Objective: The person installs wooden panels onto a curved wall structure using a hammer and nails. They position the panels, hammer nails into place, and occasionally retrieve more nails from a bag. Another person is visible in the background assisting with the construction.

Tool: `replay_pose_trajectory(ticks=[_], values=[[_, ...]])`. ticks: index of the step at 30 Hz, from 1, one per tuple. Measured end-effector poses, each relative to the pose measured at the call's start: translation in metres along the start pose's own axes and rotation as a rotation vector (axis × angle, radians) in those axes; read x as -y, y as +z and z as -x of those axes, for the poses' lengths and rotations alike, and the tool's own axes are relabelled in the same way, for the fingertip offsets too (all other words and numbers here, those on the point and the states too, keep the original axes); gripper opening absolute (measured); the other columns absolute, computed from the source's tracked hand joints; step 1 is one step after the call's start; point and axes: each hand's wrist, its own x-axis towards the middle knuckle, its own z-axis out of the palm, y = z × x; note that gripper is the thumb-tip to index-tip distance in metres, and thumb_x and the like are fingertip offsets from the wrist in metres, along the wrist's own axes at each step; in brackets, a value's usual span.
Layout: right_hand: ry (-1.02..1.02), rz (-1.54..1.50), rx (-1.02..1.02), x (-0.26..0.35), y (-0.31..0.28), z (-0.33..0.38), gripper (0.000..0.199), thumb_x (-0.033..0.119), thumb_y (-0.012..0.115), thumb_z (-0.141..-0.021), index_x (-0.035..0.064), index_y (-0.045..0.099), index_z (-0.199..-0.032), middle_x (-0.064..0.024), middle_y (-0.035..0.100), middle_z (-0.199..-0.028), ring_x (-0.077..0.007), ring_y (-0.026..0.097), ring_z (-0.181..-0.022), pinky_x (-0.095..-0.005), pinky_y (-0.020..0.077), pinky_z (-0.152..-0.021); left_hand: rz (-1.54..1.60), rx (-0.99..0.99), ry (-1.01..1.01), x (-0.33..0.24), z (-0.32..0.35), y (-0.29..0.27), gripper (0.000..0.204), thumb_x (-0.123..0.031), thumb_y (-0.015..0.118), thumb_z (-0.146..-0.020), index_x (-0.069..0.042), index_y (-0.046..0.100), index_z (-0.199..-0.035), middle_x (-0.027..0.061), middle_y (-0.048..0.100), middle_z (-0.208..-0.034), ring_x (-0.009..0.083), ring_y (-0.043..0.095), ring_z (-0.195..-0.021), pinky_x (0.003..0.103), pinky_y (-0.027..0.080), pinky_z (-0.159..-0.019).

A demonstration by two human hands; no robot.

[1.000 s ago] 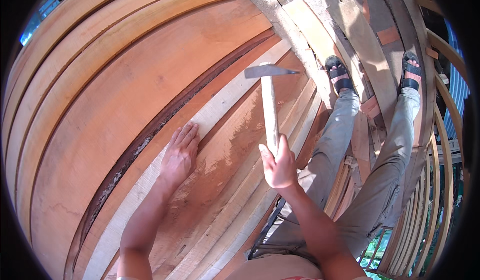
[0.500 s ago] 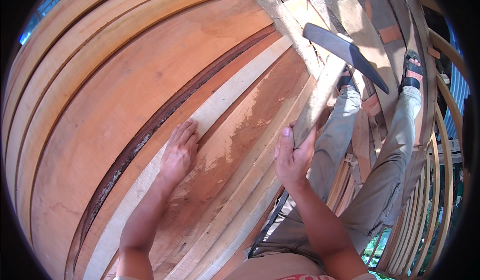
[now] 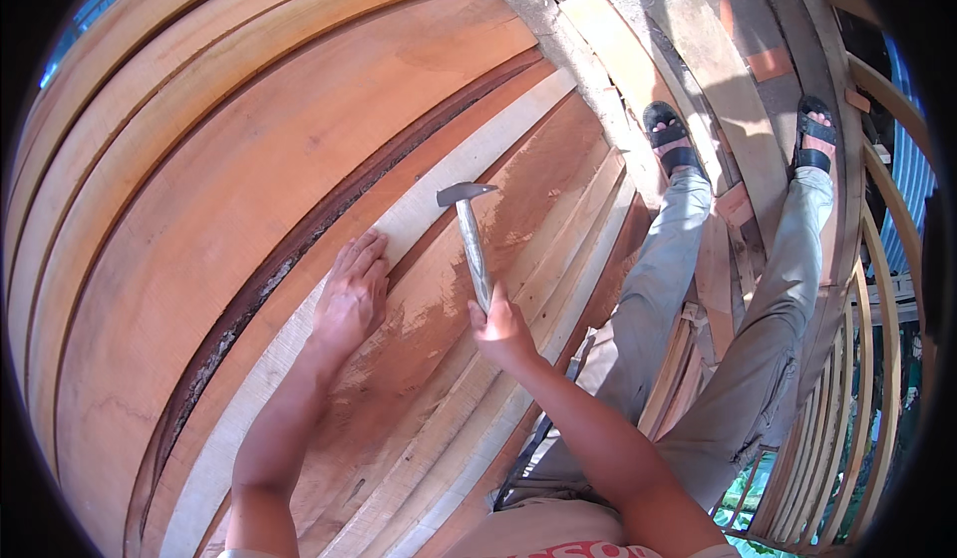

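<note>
One hammer (image 3: 473, 249), our right hand (image 3: 505, 334) wrapped round its handle, its head now lowered from a raised position to near the pale strip (image 3: 498, 142), contact unclear, our left hand (image 3: 351, 289) flat thereon, unclenched: mid-tapping, we judge.

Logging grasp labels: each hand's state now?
Left hand: open, laid on long pale wooden strip.
Right hand: closed, holding the dark-headed, wooden-handled hammer.

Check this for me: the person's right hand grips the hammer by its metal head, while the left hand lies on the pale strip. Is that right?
Not quite: the right hand grips the hammer by its handle, as the head view shows. The left hand does lie on the pale strip.
</note>
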Motion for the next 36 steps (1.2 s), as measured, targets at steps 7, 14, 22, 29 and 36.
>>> replay_pose_trajectory(ticks=[7,14,22,29,36], values=[[-0.078,0.252,0.056,-0.002,-0.122,0.025,0.031,0.026,0.058,-0.092,-0.0002,0.045,-0.103,-0.0275,0.062,-0.079,-0.0494,0.06,-0.078,-0.0538,0.048,-0.07,0.002,-0.084,-0.028,-0.001,0.002,0.019,0.022,-0.006,0.06,-0.08,0.004,0.062,-0.1,0.0194,0.057,-0.123,0.0339,0.047,-0.126,0.048,0.03,-0.113],[0.339,0.476,-0.271,-0.074,-0.309,0.076,0.02,0.01,0.055,-0.086,-0.0084,0.053,-0.092,-0.0138,0.059,-0.063,-0.0224,0.059,-0.048,-0.0388,0.0452,-0.038,0.631,0.151,-0.002,-0.231,-0.032,0.023,0.035,-0.02,0.064,-0.084,-0.002,0.063,-0.114,0.02,0.062,-0.118,0.0368,0.059,-0.108,0.044,0.046,-0.096],[0.312,0.401,-0.295,0.005,-0.399,0.144,0.016,0.008,0.052,-0.083,-0.0034,0.06,-0.076,-0.0148,0.06,-0.065,-0.0226,0.058,-0.043,-0.0398,0.0467,-0.04,1.053,-0.529,0.647,-0.376,0.095,-0.113,0.031,-0.016,0.067,-0.082,0.001,0.058,-0.107,0.0177,0.058,-0.112,0.0343,0.055,-0.111,0.043,0.041,-0.101],[0.191,0.484,-0.237,0.1,-0.382,0.168,0.018,0.006,0.051,-0.086,-0.0074,0.055,-0.098,-0.0136,0.056,-0.063,-0.0247,0.058,-0.043,-0.0398,0.0465,-0.035,0.21,-0.655,-0.32,-0.166,0.241,-0.161,0.056,-0.023,0.067,-0.083,-0.001,0.05,-0.132,0.0185,0.038,-0.147,0.0331,0.029,-0.141,0.053,0.019,-0.116],[0.283,0.635,-0.071,0.123,-0.398,0.176,0.019,0.002,0.056,-0.086,-0.0036,0.055,-0.103,-0.0125,0.055,-0.063,-0.0242,0.056,-0.043,-0.0426,0.0476,-0.037,-0.444,-0.523,-0.911,-0.029,0.438,-0.174,0.073,-0.046,0.054,-0.09,-0.009,0.032,-0.148,0.0129,0.026,-0.156,0.0297,0.014,-0.147,0.052,0.003,-0.119]])
